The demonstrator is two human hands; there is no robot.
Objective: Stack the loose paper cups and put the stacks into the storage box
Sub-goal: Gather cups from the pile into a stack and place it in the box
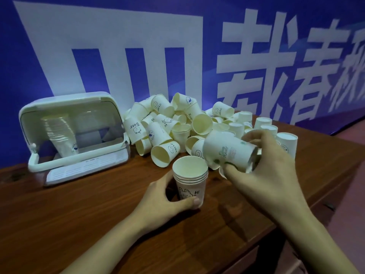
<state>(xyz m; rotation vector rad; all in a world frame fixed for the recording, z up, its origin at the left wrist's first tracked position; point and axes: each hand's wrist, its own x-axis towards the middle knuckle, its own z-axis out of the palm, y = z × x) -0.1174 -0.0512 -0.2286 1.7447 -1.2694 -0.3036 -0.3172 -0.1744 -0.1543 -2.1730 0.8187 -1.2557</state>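
Note:
A short stack of several white paper cups (190,175) stands upright on the wooden table, and my left hand (167,196) grips its lower part. My right hand (270,169) holds a single paper cup (229,150) tilted on its side, just right of and slightly above the stack's rim. A heap of loose paper cups (167,125) lies behind the stack. The white storage box (79,171) stands at the left with its clear lid (65,103) raised, and a tall stack of cups (61,131) is inside.
Several cups stand mouth-down (287,140) at the right behind my right hand. The wooden table (88,214) ends at an edge on the right and near right. A blue banner with large white characters (197,46) covers the wall behind.

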